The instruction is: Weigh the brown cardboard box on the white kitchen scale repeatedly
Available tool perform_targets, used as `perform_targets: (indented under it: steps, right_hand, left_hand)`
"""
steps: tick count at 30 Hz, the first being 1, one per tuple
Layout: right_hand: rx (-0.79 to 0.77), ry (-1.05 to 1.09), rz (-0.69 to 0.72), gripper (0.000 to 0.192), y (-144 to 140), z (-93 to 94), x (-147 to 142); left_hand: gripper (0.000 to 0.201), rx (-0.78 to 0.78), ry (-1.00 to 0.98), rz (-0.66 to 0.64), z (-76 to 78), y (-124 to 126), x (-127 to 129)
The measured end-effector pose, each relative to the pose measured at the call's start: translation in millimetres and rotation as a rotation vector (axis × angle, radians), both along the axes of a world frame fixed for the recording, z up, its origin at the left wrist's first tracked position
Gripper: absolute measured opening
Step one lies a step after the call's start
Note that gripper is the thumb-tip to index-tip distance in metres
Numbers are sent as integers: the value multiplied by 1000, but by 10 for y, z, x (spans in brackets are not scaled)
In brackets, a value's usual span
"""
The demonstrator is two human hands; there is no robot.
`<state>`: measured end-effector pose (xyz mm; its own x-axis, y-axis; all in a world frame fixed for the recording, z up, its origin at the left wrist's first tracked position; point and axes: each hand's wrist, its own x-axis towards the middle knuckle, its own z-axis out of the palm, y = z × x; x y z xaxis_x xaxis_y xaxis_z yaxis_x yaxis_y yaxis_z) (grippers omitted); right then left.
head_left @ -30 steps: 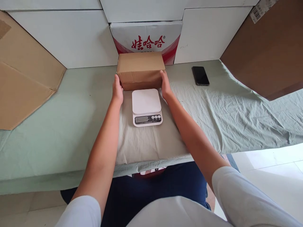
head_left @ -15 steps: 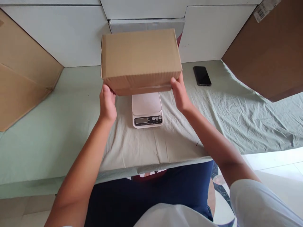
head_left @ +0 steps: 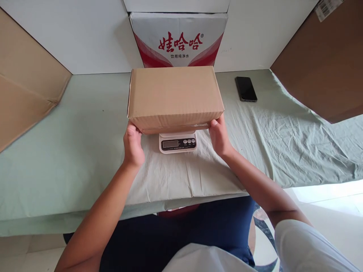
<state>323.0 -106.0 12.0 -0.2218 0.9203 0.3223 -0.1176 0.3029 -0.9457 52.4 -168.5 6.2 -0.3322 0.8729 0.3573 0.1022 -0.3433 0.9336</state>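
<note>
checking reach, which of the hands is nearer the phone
Right. The right hand grips the box end on the phone's side; the left hand grips the far end.

The cardboard box (head_left: 175, 97), gripped at its near corners by the left hand (head_left: 132, 145) and right hand (head_left: 219, 136), fills the middle of the worktop (head_left: 85, 124) and covers most of the scale (head_left: 178, 142), whose display panel alone shows. Behind it the red-and-white carton (head_left: 179, 39) and the white wall panels (head_left: 85, 37) close off the back. Leaning brown cardboard sheets (head_left: 25, 94) hem in both far sides. The cloth is bare to the left; to the right only a black phone (head_left: 245, 88) lies, well apart from the box.
</note>
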Motion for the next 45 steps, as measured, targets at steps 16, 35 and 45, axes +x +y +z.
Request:
perform_targets:
  steps: [16,35,45]
  right_hand:
    - [-58,17,-24,81,66,-78,-4]
    - [27,-61,-154,87,123,-21,65]
    - [-13,92,-319,84,457,-76,432]
  left_hand:
    - [85,-21,-10,10,-96,26,11]
    - [80,52,-62,58,-66,62,-115]
    - [118,-43,-122,196,-41,226,-503]
